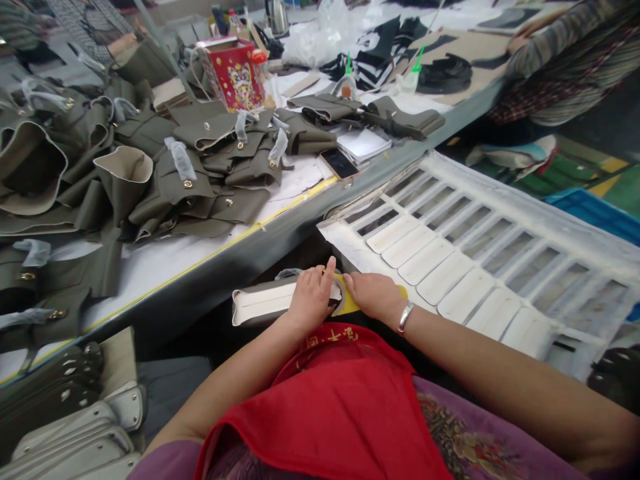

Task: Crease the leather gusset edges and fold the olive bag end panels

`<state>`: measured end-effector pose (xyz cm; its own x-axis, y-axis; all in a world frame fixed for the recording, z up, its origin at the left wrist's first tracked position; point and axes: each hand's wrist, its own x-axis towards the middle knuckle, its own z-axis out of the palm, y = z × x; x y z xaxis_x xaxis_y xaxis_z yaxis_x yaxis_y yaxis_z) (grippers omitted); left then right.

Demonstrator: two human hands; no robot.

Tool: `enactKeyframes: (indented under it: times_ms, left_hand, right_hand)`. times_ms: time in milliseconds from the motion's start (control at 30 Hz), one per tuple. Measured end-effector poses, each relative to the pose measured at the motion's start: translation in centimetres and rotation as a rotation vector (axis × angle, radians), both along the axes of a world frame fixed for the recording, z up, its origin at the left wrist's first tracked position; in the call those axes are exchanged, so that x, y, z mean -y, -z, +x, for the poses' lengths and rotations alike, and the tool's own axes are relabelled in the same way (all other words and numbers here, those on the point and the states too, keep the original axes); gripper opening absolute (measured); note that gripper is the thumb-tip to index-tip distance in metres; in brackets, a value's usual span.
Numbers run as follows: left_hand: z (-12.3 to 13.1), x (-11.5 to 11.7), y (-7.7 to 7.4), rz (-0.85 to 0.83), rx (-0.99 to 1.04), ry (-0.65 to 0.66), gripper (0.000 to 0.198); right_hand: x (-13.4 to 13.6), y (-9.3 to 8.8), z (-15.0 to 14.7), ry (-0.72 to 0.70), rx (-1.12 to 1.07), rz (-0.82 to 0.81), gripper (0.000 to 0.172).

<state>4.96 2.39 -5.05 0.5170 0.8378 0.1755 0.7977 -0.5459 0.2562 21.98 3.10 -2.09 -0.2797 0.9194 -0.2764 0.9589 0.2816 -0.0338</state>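
Low in front of me, above the red apron, is a narrow boxy bag piece (263, 301) with an off-white inside and a dark edge. My left hand (314, 293) bends over its right end; the index finger points up and the other fingers are curled on the piece. My right hand (374, 295) is closed around a flat yellow object (351, 303) against that same end, its thumb towards the left hand. The yellow object's other tip shows past the knuckles; its kind cannot be made out. A pale curved edge lies between both hands.
Olive-green bag parts (173, 177) with gold clasps cover the bench at left. A red gift bag (233, 73), phone (339, 163) and white pad (364, 144) stand farther back. A slotted white rack (480, 233) holding pale strips is at right. Strap pieces (75, 427) lie lower left. Other people work beyond.
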Motion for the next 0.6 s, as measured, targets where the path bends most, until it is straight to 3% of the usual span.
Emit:
enactKeyframes:
  times_ms: [200,400,500,600]
  left_hand:
    - [-0.6,-0.2,0.1,-0.036,-0.021,0.024,0.093]
    - [-2.2,-0.6,-0.1,-0.14,0.073,0.129,0.117]
    - [-2.6,-0.8,-0.4,-0.177,0.125,0.147,0.122]
    - [-2.7,-1.1,-1.0,-0.218,0.195,0.117,0.123]
  right_hand:
    - [0.8,0.3,-0.8,0.041,0.015,0.018,0.055]
    - [1.3,0.2,-2.3,0.096,-0.003,0.039,0.053]
    - [1.1,0.4,-3.3,0.164,-0.007,0.065,0.055]
    - [0.8,0.2,-4.0,0.122,0.009,0.087,0.056]
